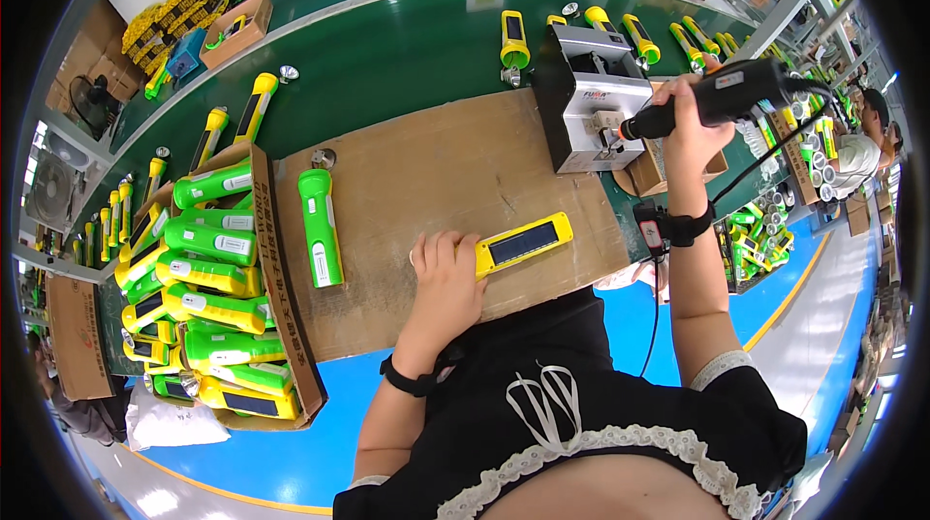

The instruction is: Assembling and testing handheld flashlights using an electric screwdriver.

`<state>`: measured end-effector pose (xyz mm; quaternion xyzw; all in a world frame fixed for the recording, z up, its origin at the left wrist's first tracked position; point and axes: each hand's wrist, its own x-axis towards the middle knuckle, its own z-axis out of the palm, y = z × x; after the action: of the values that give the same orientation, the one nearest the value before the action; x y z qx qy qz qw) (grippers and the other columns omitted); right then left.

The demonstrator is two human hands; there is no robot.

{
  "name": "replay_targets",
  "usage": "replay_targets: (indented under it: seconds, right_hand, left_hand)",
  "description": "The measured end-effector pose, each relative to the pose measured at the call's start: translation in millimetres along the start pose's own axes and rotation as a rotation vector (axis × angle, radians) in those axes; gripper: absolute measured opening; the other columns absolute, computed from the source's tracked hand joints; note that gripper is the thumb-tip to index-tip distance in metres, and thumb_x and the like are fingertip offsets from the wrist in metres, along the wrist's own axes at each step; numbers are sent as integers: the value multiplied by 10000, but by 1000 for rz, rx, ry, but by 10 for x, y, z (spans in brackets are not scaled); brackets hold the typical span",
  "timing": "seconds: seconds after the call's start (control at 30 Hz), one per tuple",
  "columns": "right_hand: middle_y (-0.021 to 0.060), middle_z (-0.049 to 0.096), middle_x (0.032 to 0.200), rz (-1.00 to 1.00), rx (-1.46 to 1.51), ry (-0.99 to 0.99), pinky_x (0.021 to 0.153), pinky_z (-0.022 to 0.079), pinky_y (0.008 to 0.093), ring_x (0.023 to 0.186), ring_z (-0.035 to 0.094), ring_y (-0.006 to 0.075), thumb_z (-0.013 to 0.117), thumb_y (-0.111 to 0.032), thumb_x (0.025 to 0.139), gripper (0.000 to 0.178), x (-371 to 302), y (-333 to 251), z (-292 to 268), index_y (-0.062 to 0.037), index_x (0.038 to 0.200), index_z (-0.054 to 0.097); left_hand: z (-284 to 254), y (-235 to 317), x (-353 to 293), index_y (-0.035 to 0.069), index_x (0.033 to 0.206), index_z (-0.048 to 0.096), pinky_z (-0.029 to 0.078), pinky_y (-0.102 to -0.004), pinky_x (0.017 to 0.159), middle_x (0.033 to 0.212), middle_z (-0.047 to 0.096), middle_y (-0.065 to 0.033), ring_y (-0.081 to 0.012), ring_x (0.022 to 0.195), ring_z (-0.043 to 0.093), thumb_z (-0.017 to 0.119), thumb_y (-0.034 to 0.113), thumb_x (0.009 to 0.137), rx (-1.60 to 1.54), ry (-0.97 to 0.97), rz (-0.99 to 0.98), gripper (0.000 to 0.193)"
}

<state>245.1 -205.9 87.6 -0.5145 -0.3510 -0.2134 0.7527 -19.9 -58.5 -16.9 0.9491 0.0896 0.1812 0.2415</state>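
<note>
My right hand (693, 127) is wrapped round a black electric screwdriver (731, 94). Its tip points at the front of a silver and black screw feeder (593, 98), close by the small outlet; whether it touches a screw is too small to tell. My left hand (448, 273) has its fingers closed at the near-left end of a yellow flashlight casing (523, 243) with a dark solar panel facing up. The casing lies on a cardboard sheet (426, 161). Left of it lies a green and yellow flashlight (321, 227), beside a small reflector head (324, 158).
At the left, a cardboard box (281, 297) is heaped with green and yellow flashlights. A green conveyor belt (387, 45) carries more flashlights and reflectors behind. The screwdriver's black cable (765, 157) hangs at the right. Another person (862, 157) is at the far right.
</note>
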Motion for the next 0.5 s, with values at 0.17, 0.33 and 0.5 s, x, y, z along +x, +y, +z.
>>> replay_targets:
  seconds: [0.17, 0.33, 0.5]
  right_hand:
    - [55, 573, 676, 164, -139, -103, 569, 474, 266, 572, 571, 121, 567, 47, 764, 338, 34, 20, 32, 56, 1097, 509]
    - [85, 547, 659, 257, -94, -172, 543, 457, 291, 545, 549, 167, 545, 42, 757, 339, 8, -81, 44, 91, 1087, 485]
    - [84, 494, 656, 308, 312, -195, 551, 473, 331, 552, 535, 188, 554, -1, 786, 405, -409, -333, 88, 62, 1154, 397]
  left_hand:
    - [8, 37, -7, 23, 1131, 502, 230, -536, 1020, 1064, 454, -177, -354, 1067, 420, 687, 170, 705, 35, 19, -22, 487]
    - [39, 69, -43, 36, 1117, 524, 246, -553, 1003, 1041, 457, -163, -343, 1036, 428, 708, 251, 719, 92, 54, -69, 488]
    - [85, 107, -80, 57, 1111, 533, 236, -575, 997, 1040, 462, -152, -331, 1043, 431, 706, 252, 721, 100, 106, -87, 469]
